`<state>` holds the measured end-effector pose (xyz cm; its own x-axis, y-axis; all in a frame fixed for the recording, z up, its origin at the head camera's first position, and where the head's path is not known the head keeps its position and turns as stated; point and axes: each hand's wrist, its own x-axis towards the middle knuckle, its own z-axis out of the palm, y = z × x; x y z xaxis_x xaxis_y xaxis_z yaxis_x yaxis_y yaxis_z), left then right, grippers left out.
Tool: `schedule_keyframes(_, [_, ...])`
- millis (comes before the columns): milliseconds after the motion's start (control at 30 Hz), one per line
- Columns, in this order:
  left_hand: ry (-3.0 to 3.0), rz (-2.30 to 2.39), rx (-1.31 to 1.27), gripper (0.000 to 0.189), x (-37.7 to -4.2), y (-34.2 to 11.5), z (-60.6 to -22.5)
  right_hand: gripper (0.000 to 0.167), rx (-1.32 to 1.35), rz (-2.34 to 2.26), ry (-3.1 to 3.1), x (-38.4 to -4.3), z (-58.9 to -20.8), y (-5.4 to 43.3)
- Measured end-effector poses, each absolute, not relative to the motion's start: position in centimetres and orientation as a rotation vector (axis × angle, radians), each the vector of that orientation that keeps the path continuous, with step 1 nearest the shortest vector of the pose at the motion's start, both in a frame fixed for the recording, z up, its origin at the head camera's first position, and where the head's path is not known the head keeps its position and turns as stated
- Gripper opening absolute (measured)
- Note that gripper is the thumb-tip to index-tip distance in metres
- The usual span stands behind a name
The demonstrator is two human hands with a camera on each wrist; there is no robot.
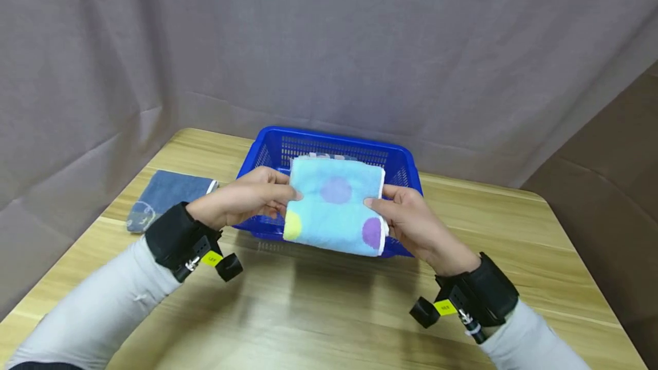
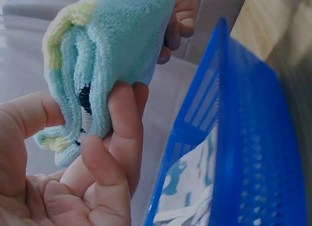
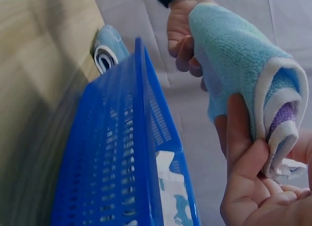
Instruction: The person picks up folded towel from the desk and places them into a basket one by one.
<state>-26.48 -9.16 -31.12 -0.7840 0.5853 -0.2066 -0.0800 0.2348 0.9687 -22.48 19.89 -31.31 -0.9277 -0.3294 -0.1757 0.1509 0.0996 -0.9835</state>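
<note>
A folded light-blue towel (image 1: 334,227) with purple and yellow dots and white edging is held up over the blue basket (image 1: 334,137). My left hand (image 1: 252,194) pinches its left edge, thumb on the front face and fingers behind. On the opposite edge my right hand (image 1: 411,218) grips it the same way. Both wrist views show the towel's layered folds between thumb and fingers. Inside the basket lies a white cloth with a blue-grey pattern (image 2: 187,179), mostly hidden behind the towel in the head view.
A folded grey-blue towel (image 1: 172,196) lies on the wooden table (image 1: 493,233), left of the basket and close to my left wrist. A grey curtain (image 1: 360,44) hangs right behind the basket and along the left side.
</note>
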Motion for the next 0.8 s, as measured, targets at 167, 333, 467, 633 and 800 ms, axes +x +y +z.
schedule_keyframes(167, [1.982, 1.603, 0.482, 0.029, -28.1, -8.7, -30.6, 0.041, -0.181, -1.879, 2.069, -24.2, -31.1, 20.2])
schedule_keyframes(333, [1.998, 1.583, 0.462, 0.024, -29.2, -8.2, -30.8, 0.042, -0.176, -1.883, 2.04, -25.2, -31.3, 20.6])
schedule_keyframes(467, [2.005, 1.581, 0.438, 0.017, -29.8, -8.1, -31.2, 0.044, -0.171, -1.872, 2.031, -25.7, -31.5, 20.7])
schedule_keyframes(633, [2.005, 1.577, 0.428, 0.016, -30.5, -8.0, -31.4, 0.043, -0.149, -1.869, 2.024, -26.6, -31.6, 20.7])
schedule_keyframes(800, [2.019, 1.579, 0.402, 0.03, -31.3, -7.9, -31.1, 0.042, -0.143, -1.859, 2.036, -27.5, -31.4, 20.6])
